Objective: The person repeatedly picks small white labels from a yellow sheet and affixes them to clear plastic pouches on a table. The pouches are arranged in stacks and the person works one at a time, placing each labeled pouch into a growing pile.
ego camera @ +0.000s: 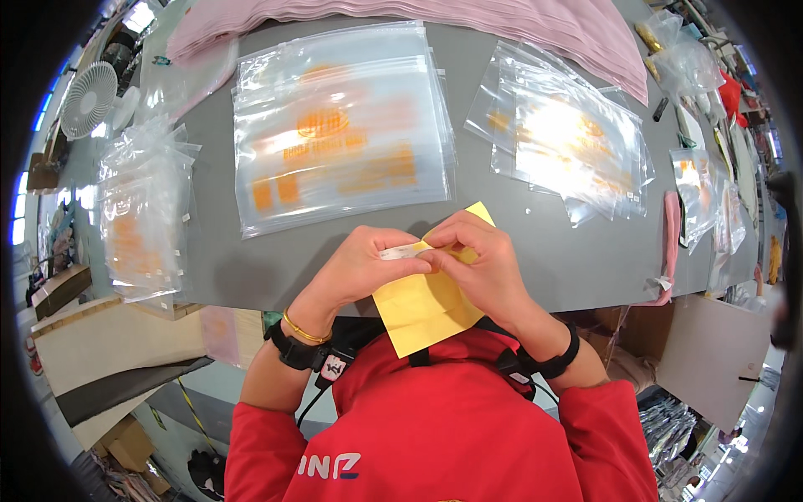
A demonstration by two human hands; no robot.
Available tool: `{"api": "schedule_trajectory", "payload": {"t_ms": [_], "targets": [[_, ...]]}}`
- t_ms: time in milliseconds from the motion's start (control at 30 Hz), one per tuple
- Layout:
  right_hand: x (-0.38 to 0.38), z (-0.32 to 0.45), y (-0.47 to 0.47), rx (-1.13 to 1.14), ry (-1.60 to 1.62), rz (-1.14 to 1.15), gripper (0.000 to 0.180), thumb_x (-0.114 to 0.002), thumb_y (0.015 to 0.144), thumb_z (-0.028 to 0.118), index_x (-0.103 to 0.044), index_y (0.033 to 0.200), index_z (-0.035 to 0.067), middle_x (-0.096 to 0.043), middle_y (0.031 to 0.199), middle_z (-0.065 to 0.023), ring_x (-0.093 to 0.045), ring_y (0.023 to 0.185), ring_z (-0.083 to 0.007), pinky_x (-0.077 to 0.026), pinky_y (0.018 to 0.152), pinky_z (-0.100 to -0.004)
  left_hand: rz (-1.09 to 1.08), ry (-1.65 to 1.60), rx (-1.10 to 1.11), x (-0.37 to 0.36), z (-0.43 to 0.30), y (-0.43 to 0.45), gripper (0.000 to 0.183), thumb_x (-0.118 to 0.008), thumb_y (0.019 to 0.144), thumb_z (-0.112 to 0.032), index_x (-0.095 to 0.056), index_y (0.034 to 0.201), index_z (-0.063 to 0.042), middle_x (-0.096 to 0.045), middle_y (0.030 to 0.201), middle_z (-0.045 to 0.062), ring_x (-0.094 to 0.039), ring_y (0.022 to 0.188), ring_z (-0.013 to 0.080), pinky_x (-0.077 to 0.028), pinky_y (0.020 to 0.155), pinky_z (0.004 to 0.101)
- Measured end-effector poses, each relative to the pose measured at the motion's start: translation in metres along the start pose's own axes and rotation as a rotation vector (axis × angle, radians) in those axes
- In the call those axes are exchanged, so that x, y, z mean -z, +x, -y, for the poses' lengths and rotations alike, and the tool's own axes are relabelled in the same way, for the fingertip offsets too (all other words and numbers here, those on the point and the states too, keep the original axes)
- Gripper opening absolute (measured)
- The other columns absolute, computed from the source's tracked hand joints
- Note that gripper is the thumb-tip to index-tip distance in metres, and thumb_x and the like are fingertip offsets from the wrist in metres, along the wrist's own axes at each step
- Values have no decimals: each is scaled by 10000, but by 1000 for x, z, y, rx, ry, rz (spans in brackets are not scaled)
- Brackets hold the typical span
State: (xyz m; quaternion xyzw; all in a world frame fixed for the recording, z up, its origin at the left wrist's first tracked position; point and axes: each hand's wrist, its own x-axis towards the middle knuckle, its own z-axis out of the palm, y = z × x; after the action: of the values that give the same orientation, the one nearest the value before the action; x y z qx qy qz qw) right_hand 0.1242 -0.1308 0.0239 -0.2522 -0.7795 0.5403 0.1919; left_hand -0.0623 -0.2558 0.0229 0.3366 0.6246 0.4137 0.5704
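Both hands meet over the near edge of the grey table [276, 263]. My left hand [367, 260] pinches a small white printed label strip [401, 251] between thumb and fingers. With fingertips bent together, my right hand [480, 257] grips the strip's other end and a yellow paper sheet [433, 307], which hangs below the hands toward the red garment. One corner of the sheet sticks up behind the right fingers. Beyond the hands lies a stack of clear zip bags with orange print [339, 138]. Another pile of clear printed bags [564, 132] is fanned out at the right.
Layered pink fabric [439, 9] runs along the far side. More clear bags [141, 219] lie at the left edge, near a white fan [90, 100]. At the right are a black marker [660, 109], a pink strip [670, 245] and further bagged items [695, 188].
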Motion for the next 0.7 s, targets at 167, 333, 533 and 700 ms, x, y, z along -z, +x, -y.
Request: {"api": "schedule_trajectory", "payload": {"t_ms": [167, 333, 533, 700], "targets": [[-8, 11, 3, 210, -374, -42, 106, -810, 894, -43, -739, 956, 4, -740, 962, -76, -718, 878, -222, -574, 787, -327, 38, -108, 25, 12, 7, 2, 277, -824, 986, -259, -811, 1113, -13, -753, 912, -4, -623, 838, 56, -512, 730, 272], [10, 23, 36, 156, -280, -95, 82, -811, 907, 16, -748, 958, 34, -743, 983, -51, -692, 973, -254, -533, 878, -360, -105, 359, -188, 28, 2, -5, 183, -807, 956, -163, -764, 958, 15, -738, 892, 43, -698, 846, 211, -551, 770, 347], [12, -21, 96, -8, -334, -58, 96, -808, 933, 132, -772, 902, 48, -746, 1074, -26, -606, 1066, -244, -482, 956, -384, -214, 981, -761, 26, -6, 10, 216, -834, 843, -221, -709, 840, -45, -669, 1209, 118, -615, 1204, 336, -529, 999, 455], [3, -31, 97, -50, -407, -51, 96, -809, 924, 128, -781, 880, 47, -745, 1102, -3, -569, 1023, -263, -457, 992, -396, -231, 985, -732, 20, -3, 22, 242, -836, 876, -213, -693, 825, -26, -636, 1376, 168, -611, 1281, 375, -511, 1060, 489]]}}
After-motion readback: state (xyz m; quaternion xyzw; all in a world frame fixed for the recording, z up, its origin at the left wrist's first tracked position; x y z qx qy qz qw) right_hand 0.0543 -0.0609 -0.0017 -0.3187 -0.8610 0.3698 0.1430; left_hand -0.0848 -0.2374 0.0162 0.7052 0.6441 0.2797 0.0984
